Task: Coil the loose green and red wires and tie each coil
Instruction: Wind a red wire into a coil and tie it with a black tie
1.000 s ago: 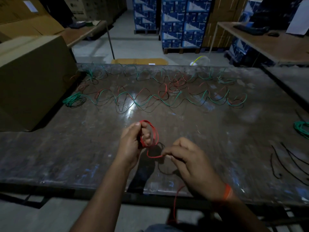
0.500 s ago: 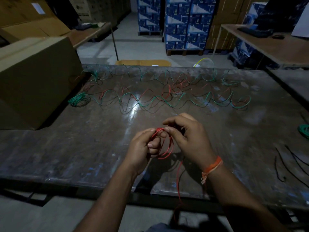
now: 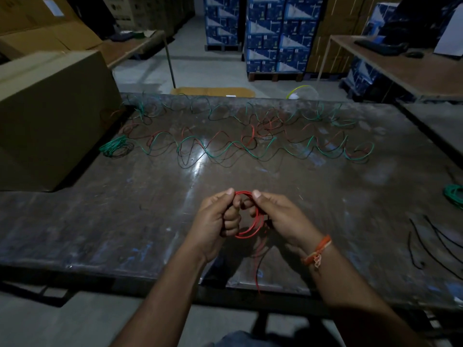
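Now two hands hold one red coil (image 3: pixel 248 221) just above the counter (image 3: pixel 150 221). The left hand (image 3: pixel 216 219) and right hand (image 3: pixel 280 216) both curl their fingers around it. Two green coils lie at 10 (image 3: pixel 115 147) and 3 o'clock (image 3: pixel 454 195). The hands have dropped nearer than before.

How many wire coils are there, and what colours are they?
Red coil, held by both hands: 1
Green coils: 2
Total: 3 coils. The loose wires across the table are too tangled to count.
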Demonstrator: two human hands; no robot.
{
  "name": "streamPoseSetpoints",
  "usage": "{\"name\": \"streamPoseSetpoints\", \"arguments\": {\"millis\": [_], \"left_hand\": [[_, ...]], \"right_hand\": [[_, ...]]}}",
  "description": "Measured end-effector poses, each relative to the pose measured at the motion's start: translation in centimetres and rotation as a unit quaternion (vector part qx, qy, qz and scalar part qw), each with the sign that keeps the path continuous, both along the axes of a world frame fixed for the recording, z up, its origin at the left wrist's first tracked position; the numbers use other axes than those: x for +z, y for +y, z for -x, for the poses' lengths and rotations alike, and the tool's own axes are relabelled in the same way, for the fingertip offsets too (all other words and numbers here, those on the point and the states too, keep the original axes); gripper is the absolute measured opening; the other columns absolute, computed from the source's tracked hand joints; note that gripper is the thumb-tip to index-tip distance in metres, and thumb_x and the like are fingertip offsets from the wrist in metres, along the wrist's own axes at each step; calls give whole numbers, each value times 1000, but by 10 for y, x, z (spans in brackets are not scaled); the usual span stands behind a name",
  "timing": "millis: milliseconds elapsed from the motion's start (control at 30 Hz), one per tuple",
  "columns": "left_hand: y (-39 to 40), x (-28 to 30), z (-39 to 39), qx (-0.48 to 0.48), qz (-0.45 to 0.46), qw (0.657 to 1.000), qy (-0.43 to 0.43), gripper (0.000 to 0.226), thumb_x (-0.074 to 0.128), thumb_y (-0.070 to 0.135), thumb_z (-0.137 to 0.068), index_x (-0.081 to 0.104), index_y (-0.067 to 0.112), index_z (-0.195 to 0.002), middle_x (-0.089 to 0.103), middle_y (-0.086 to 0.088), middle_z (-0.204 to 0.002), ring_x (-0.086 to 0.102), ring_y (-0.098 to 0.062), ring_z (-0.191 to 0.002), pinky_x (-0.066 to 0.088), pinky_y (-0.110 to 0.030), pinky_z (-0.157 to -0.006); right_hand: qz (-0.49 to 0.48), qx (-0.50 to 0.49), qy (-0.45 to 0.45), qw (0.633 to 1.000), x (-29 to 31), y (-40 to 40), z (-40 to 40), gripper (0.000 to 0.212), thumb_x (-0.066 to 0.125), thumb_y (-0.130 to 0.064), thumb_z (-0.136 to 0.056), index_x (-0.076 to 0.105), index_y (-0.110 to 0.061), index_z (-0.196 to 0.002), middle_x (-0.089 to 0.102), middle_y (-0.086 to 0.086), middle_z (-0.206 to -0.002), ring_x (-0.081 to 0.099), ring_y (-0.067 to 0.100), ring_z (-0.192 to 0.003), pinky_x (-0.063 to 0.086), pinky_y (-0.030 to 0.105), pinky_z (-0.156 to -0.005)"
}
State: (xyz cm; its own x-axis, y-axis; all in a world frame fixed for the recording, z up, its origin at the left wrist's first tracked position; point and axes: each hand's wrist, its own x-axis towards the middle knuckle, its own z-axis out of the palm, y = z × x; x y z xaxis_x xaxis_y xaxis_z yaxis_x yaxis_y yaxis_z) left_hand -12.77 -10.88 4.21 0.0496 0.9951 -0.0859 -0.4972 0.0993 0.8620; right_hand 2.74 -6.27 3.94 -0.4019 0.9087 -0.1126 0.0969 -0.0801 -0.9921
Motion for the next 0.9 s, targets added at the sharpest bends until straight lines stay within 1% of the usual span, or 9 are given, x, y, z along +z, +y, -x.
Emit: {"name": "streamPoseSetpoints", "arguments": {"millis": [67, 133, 233, 367, 533, 667, 733, 833, 900], "left_hand": [[1, 0, 0, 17, 7, 1000, 24, 30, 46, 32, -102, 49, 15, -76, 23, 11, -48, 13, -3, -40, 6, -19, -43], [2, 1, 0, 32, 13, 999, 41, 33, 45, 31, -104, 49, 16, -76, 23, 10, -47, 15, -3, -39, 10, -17, -41], [3, 2, -2, 35, 13, 998, 53, 34, 42, 30, -106, 49, 15, -76, 24, 10, -47, 17, -3, -38, 14, -15, -40], [2, 4, -2, 3, 9, 999, 37, 34, 38, 25, -106, 51, 9, -80, 25, 8, -48, 16, -4, -39, 11, -20, -44], [-1, 8, 6, -74, 7, 997, -35, 30, 39, 25, -99, 55, 4, -86, 22, 7, -52, 14, -7, -43, 13, -23, -45], [0, 7, 9, -149, 31, 975, -164, 40, 32, 34, -102, 58, 9, -83, 15, 9, -52, 11, -7, -42, 16, -22, -42], [2, 4, 10, -162, 44, 961, -222, 38, 35, 34, -100, 58, 13, -79, 15, 11, -52, 11, -7, -40, 14, -21, -42], [4, 2, 10, -183, 42, 949, -252, 28, 42, 30, -97, 57, 15, -78, 17, 11, -52, 13, -7, -40, 12, -22, -43], [5, 1, 11, -190, 43, 948, -254, 24, 46, 29, -96, 56, 16, -79, 17, 11, -53, 12, -7, -40, 12, -21, -42]], "right_hand": [[26, -12, 47, 998, 0, -4, 4, 34, 47, -29, -106, 66, -10, -84, 59, 3, -70, 56, 7, -60, 41, 18, -55], [75, -19, 115, 990, 1, -9, 10, 33, 47, -28, -106, 58, -13, -79, 52, 2, -61, 57, 11, -52, 42, 22, -52], [86, -49, 175, 979, 2, -10, 16, 35, 47, -26, -106, 51, -13, -74, 36, -3, -53, 39, 8, -44, 34, 23, -50], [43, -78, 181, 979, 0, -10, 20, 37, 45, -23, -107, 46, -13, -72, 31, -6, -52, 26, 6, -46, 28, 19, -44], [22, -72, 179, 981, 2, -11, 22, 37, 44, -23, -108, 45, -13, -72, 29, -5, -54, 22, 5, -45, 23, 17, -42], [3, -61, 180, 982, 11, -13, 23, 36, 42, -22, -108, 44, -12, -73, 28, -7, -54, 21, 4, -43, 23, 14, -39], [-7, -59, 178, 982, 15, -14, 23, 36, 41, -22, -108, 44, -12, -73, 27, -8, -53, 20, 3, -44, 22, 15, -40], [-13, -69, 179, 981, 14, -15, 23, 38, 42, -23, -108, 45, -12, -72, 26, -6, -53, 21, 4, -44, 23, 16, -40], [-16, -81, 175, 981, 12, -17, 22, 39, 43, -24, -107, 48, -10, -72, 27, -3, -52, 24, 7, -44, 30, 17, -41]]}}
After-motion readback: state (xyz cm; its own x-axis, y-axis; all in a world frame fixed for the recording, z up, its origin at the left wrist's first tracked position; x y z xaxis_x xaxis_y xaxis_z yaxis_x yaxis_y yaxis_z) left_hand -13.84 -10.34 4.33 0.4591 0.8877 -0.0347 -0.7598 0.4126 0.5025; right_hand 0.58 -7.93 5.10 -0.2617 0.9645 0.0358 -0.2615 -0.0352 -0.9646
